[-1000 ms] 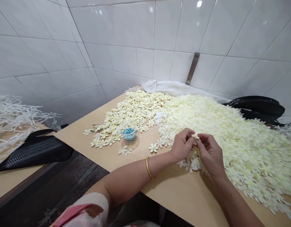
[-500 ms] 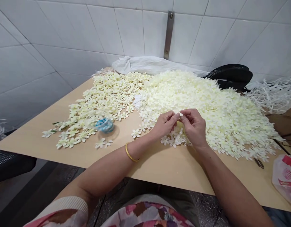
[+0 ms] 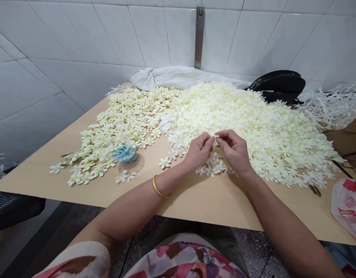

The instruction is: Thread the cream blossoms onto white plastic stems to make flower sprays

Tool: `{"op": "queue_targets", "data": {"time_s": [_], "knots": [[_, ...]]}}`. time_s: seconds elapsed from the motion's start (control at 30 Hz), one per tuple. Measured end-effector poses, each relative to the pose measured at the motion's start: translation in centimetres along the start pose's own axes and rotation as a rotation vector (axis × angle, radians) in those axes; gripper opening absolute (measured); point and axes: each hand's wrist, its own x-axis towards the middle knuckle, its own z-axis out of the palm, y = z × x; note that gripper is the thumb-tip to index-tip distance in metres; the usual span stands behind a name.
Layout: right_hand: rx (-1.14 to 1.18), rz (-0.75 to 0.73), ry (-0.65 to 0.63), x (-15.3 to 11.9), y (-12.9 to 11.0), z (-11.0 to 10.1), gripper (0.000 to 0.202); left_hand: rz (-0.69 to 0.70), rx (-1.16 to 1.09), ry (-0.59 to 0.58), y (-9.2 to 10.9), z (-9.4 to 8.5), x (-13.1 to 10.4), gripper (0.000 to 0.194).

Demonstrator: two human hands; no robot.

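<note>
My left hand [image 3: 199, 151] and my right hand [image 3: 233, 150] meet above the near edge of a large heap of pale cream artificial flowers [image 3: 224, 108]. Between the fingertips of both hands is a small artificial flower [image 3: 215, 139], mostly covered by the fingers. Thumb and forefinger are pinched on each hand. Several loose white blossoms [image 3: 211, 168] lie on the table just below my hands. A gold bangle [image 3: 158, 188] circles my left wrist.
A looser spread of flowers [image 3: 122, 119] covers the table's left side. Near it stands a blue-and-white small bowl [image 3: 126, 154]. At the back are white sheeting [image 3: 178, 76] and a black bag [image 3: 279, 85]. A printed plastic bag [image 3: 347, 208] sits at right.
The view has shifted slightly. Both hands still pinch the small flower, with the fingertips a little changed around it.
</note>
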Motion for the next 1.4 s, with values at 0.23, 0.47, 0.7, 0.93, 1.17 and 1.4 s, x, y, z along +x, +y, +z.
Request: {"op": "queue_targets", "data": {"time_s": [0.23,0.47,0.7,0.93,1.17,1.4], "knots": [[0.283,0.106,-0.106,0.5,0.1,-0.3,0.016,-0.202,-0.482,-0.17,-0.2,-0.6,0.5,0.033],[0.039,-0.066,-0.098,0.1,-0.1,-0.6,0.025,-0.329,-0.546,-0.042,0.1,-0.9,0.8,0.023],[-0.31,-0.454,-0.19,0.1,-0.5,-0.7,0.032,-0.5,-0.539,-0.062,0.9,-0.9,0.9,0.014],[-0.203,-0.215,-0.162,0.1,-0.7,-1.1,0.011,-0.341,-0.425,-0.029,0.6,-0.4,0.4,0.017],[0.085,0.014,-0.226,0.2,-0.5,-1.1,0.021,-0.151,-0.458,-0.124,0.4,-0.9,0.4,0.03],[0.17,0.144,-0.2,0.5,-0.6,-1.3,0.033,-0.113,-0.411,-0.048,0.0,-1.1,0.7,0.022]]}}
